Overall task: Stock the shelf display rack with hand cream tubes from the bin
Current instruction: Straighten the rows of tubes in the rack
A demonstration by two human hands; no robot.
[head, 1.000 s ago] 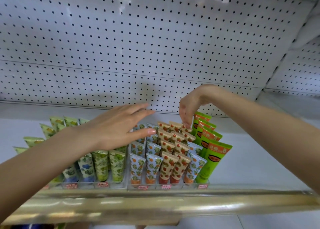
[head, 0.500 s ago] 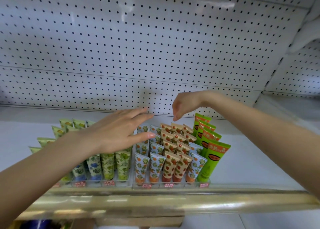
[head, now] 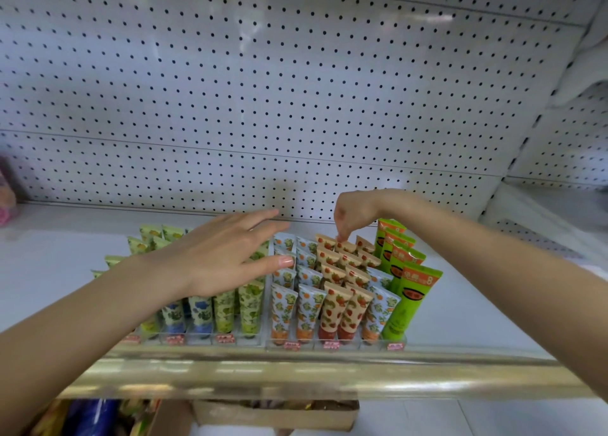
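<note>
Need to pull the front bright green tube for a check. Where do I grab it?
I'd pinch the green tube by its flat crimped top, from above: it stands cap-down with tubes close behind and on its left, leaving the top free.

Right hand (head: 348,215) dropped back down — fingertips now pinch a rear strawberry tube (head: 346,248).
</note>
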